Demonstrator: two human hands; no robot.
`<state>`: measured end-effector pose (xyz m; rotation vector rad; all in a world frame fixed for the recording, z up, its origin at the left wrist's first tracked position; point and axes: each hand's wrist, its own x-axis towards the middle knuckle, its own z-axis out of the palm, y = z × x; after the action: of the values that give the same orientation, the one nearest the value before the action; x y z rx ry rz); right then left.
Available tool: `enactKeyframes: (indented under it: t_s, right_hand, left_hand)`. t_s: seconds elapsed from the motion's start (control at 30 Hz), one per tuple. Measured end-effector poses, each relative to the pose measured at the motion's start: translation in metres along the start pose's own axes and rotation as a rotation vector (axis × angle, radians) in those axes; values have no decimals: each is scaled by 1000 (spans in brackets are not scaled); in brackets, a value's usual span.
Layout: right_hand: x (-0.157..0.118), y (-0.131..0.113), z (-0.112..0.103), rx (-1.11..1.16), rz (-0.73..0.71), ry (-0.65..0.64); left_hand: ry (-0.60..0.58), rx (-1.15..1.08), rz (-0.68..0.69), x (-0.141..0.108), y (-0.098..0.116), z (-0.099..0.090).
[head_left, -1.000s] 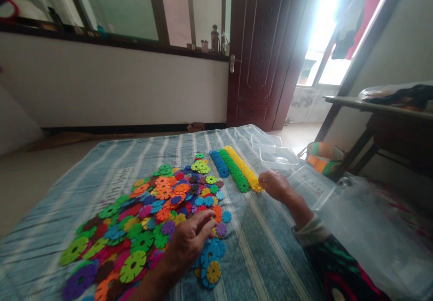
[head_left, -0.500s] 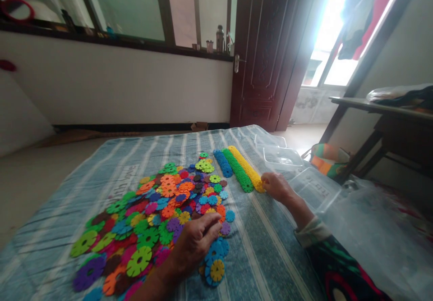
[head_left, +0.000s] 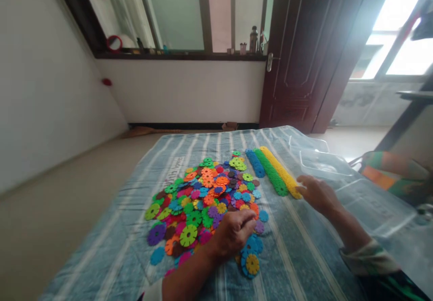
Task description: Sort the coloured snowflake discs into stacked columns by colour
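Head view shows the left hand (head_left: 235, 232) low over the right side of the disc pile (head_left: 196, 197), forearm across the near edge of the surface (head_left: 125, 242), fingers curled toward the thumb; whether they pinch a disc, I cannot tell. The right hand (head_left: 318, 195) extends from the right edge, back upward, fingers bent beside the near end of the yellow row (head_left: 279, 170), which points toward the far edge; its grip also I cannot tell.

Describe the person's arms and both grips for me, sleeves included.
The left grip and right grip are bare human hands, with no gloves. The right sleeve is dark with green patches, ending in a pale cuff. Of the left sleeve, little more than a pale end shows at the bottom edge.
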<state>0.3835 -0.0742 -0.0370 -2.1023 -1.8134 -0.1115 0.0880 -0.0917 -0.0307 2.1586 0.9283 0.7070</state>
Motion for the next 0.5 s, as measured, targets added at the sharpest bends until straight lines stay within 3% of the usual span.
enactKeyframes:
  t_s: [0.13,0.27,0.4,0.5]
  right_hand:
    - [-7,-22,1,48,-114,32]
    - [-18,-49,8,104,-276,-9]
    - [-29,-61,19,121,-401,3]
    - [-35,-63,26,161,-440,19]
  left_hand:
    - [145,150,72,4,-9,-3]
    - [281,478,87,14,-23,-16]
    - [208,708,-122,14,-28,-28]
    - [130,729,-109,4,-27,-31]
